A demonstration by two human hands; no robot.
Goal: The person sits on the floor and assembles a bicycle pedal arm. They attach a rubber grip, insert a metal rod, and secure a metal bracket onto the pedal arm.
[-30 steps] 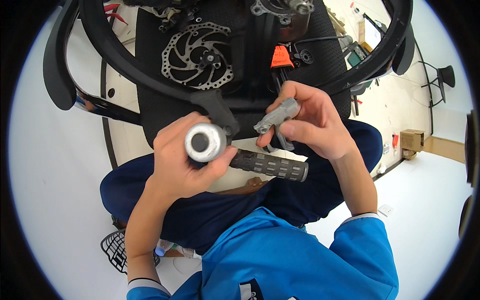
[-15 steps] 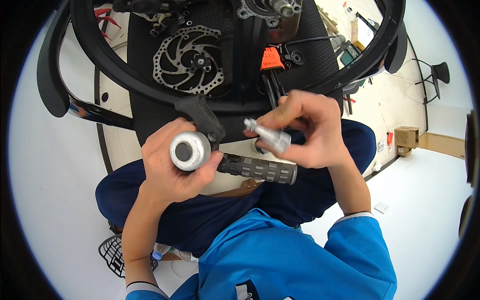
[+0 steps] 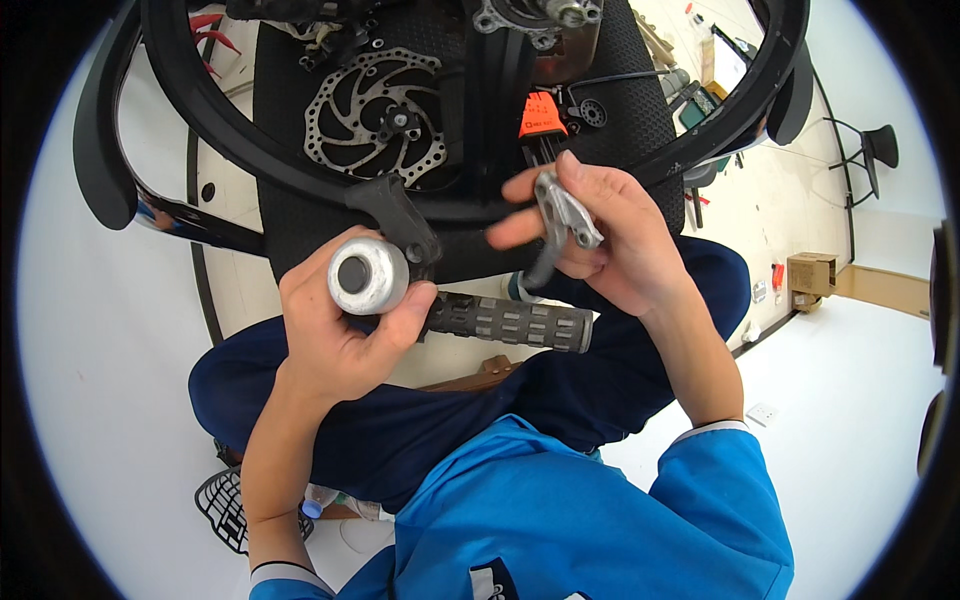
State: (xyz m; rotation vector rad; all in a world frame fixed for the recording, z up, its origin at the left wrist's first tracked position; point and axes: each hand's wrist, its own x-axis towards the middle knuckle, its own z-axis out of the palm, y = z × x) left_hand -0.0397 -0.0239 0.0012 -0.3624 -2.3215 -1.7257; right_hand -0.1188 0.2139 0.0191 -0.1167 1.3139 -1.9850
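My left hand [image 3: 335, 335] is closed around a handlebar piece. It carries a round silver bell [image 3: 388, 272] with a black centre. A black lever-like bracket [image 3: 395, 213] rises beside the bell, and a dark ribbed handlebar grip [image 3: 510, 322] sticks out to the right. Off to the right, my right hand [image 3: 630, 235] pinches a silver metal part [image 3: 570, 213] with holes near its ends and a dark curved arm hanging from it. Its thumb lies on the part, while other fingers reach left behind it. The two held pieces are apart.
Ahead, a black wheel rim [image 3: 225, 150] curves over a black textured surface [image 3: 640, 125]. A brake disc [image 3: 322, 130] lies there, with an orange-cased tool set [image 3: 541, 115] right of it. A cardboard box [image 3: 812, 272] and a black chair [image 3: 880, 147] are farther right; a black basket [image 3: 225, 505] is low left.
My right hand has turned the silver part from an end-on view so its broad side and dark arm show, and its fingers have straightened. My left hand has shifted slightly up and left.
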